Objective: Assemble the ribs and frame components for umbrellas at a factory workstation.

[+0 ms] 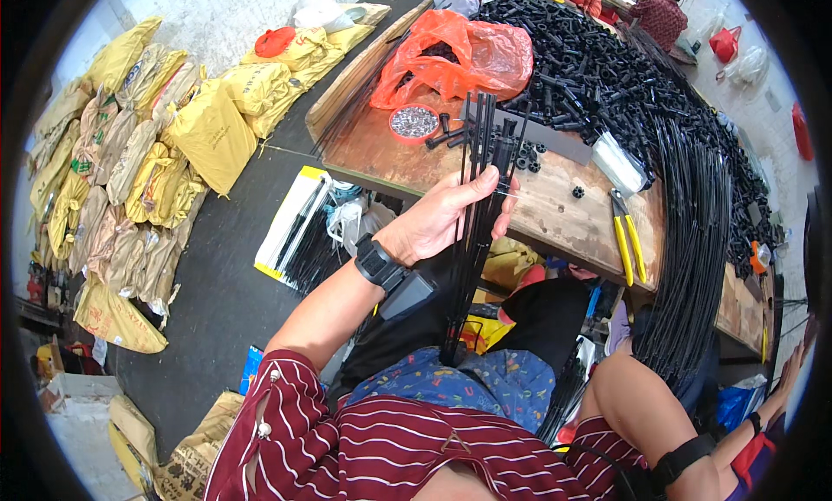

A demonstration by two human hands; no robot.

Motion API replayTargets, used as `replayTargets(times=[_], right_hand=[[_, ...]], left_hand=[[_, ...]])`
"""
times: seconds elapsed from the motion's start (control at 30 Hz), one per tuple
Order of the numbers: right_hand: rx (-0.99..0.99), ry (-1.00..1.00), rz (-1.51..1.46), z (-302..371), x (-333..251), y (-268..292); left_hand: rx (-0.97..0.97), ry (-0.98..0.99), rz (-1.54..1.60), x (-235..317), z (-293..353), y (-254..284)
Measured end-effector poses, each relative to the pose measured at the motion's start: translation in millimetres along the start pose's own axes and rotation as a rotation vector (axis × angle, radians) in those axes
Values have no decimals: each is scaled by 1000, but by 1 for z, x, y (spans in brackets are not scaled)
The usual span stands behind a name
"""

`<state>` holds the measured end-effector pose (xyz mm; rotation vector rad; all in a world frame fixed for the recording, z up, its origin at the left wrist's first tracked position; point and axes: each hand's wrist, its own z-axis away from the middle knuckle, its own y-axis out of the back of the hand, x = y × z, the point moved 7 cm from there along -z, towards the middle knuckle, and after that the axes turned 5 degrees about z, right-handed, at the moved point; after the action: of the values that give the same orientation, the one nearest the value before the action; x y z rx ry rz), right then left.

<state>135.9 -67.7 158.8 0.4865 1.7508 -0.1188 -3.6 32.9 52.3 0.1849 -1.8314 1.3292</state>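
Left hand (446,209) grips black rods (469,271) (thin, straight)

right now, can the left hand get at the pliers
Probably not without loosening its grip: the left hand is wrapped around black rods. The way itself looks free, since the pliers lie uncovered at the table edge.

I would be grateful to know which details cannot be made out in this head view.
Number of black rods in the left hand: head view; they overlap and the hand covers part.
Shape of the metal bits in the red bowl: head view; too small.
Contents of the big yellow sack: head view; hidden by its sides.
Full contents of the orange bag: head view; folds hide them.
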Motion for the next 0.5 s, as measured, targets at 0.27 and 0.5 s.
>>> replayTargets(times=[0.27, 0.5], right_hand=[[144, -62, -5, -10, 9, 0], [349, -138, 10, -4, 16, 1]], left_hand=[[7, -2, -20, 1, 4, -1], [14, 7, -16, -1, 3, -7]])
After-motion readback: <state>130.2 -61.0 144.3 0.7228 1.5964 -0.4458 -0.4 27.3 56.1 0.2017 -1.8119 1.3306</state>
